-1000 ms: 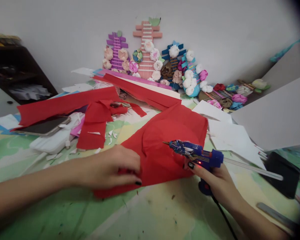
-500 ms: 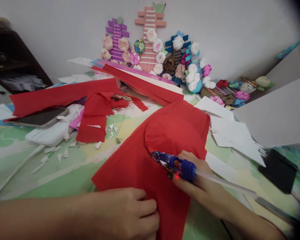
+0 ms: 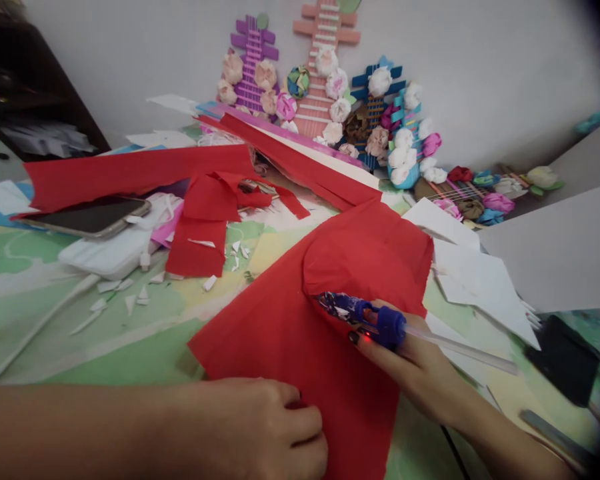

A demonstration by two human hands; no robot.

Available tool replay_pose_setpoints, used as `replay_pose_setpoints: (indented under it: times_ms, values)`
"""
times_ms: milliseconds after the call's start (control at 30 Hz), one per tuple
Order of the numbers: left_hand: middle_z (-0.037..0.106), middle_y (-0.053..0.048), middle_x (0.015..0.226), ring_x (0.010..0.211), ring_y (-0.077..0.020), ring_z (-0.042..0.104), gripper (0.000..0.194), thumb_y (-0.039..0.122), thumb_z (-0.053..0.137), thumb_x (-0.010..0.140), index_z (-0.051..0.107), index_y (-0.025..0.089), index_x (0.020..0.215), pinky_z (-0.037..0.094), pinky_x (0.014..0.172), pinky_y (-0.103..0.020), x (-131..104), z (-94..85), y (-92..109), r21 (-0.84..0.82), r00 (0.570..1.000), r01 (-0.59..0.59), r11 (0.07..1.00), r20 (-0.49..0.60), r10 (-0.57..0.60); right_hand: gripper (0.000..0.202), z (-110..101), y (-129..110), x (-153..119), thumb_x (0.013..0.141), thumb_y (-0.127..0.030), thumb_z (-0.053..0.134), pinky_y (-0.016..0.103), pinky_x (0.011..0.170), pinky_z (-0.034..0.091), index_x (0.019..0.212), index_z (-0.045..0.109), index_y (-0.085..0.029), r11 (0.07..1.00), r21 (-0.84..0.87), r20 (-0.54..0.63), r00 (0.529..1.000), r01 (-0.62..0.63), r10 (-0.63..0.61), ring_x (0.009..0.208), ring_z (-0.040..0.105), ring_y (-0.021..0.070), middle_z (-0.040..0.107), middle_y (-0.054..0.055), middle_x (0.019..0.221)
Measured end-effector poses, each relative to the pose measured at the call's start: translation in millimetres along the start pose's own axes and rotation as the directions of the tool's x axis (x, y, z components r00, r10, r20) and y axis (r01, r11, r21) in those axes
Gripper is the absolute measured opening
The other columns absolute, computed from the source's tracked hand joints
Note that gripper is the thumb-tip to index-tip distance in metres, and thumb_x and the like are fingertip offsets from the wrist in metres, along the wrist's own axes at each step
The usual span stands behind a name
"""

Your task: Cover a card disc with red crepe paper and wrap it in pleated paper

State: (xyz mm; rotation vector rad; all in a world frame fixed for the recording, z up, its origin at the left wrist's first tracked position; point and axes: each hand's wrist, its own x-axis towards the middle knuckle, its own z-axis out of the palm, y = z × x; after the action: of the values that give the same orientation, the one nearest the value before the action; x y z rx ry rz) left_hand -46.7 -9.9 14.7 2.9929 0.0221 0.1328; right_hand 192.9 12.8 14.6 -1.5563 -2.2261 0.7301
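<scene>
A large sheet of red paper (image 3: 280, 333) lies in front of me, with a rounded red shape (image 3: 355, 257) on its upper part. My right hand (image 3: 415, 353) is closed around a blue glue gun (image 3: 380, 323) with a clear glue stick out of its back. The gun's tip is at the lower left edge of the rounded shape, and a small red light glows on it. At the bottom, my left hand (image 3: 270, 427) rests on the red paper with curled fingers, pinching its lower part.
Red strips (image 3: 140, 175) and a phone (image 3: 90, 217) lie on a white power bank (image 3: 110, 257) and scraps at the left. Flower-decorated craft instruments (image 3: 325, 87) lean on the wall. White card pieces (image 3: 480, 280) and a black object (image 3: 565, 360) are at the right.
The whole view has shifted, with most things appearing slightly further right. The glue gun stays in my right hand at the edge of the rounded shape. My left hand keeps its place on the paper.
</scene>
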Motion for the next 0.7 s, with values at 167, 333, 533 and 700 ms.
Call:
replay_pose_setpoints:
  times_ms: [167,333,533,700]
  values:
    - [0.062,-0.001,0.084,0.069,-0.0157,0.051,0.009,0.021,0.064,0.075,0.064,0.015,0.082,0.049,0.061,-0.031,-1,1.8,-1,0.01,1.0,-0.007,1.0,-0.005,0.007,0.023,-1,1,-2,0.091,-0.042,0.049,0.032,0.071,0.044,0.084,0.056,-0.021,1.0,-0.008,0.02,1.0,-0.024,0.024,0.082,0.055,0.0194,0.06,0.004,0.09]
    - [0.063,-0.001,0.084,0.071,-0.016,0.053,0.011,0.023,0.065,0.078,0.064,0.015,0.086,0.051,0.066,-0.031,0,1.7,-1,-0.004,1.0,-0.012,1.0,-0.007,0.012,0.022,-4,-1,-7,0.09,-0.04,0.049,0.03,0.067,0.044,0.082,0.055,-0.021,1.0,-0.021,0.033,0.999,-0.005,0.006,0.075,0.053,0.0174,0.057,0.002,0.082]
    - [0.062,-0.001,0.079,0.071,-0.0166,0.055,0.009,0.022,0.059,0.083,0.064,0.015,0.085,0.052,0.068,-0.031,2,-0.6,-2,-0.001,0.999,-0.028,1.0,-0.028,0.028,0.022,-7,0,-16,0.091,-0.039,0.048,0.029,0.062,0.045,0.082,0.057,-0.022,0.998,-0.051,-0.003,1.0,0.025,-0.026,0.072,0.056,0.0174,0.06,0.003,0.082]
    - [0.062,-0.002,0.077,0.071,-0.0171,0.057,0.01,0.018,0.055,0.085,0.064,0.017,0.082,0.052,0.07,-0.03,3,0.4,1,0.035,0.999,-0.019,0.999,-0.041,0.021,0.023,-10,3,-28,0.091,-0.039,0.047,0.029,0.059,0.046,0.077,0.056,-0.023,0.997,-0.073,-0.006,0.999,0.033,-0.033,0.073,0.059,0.0184,0.063,0.004,0.083]
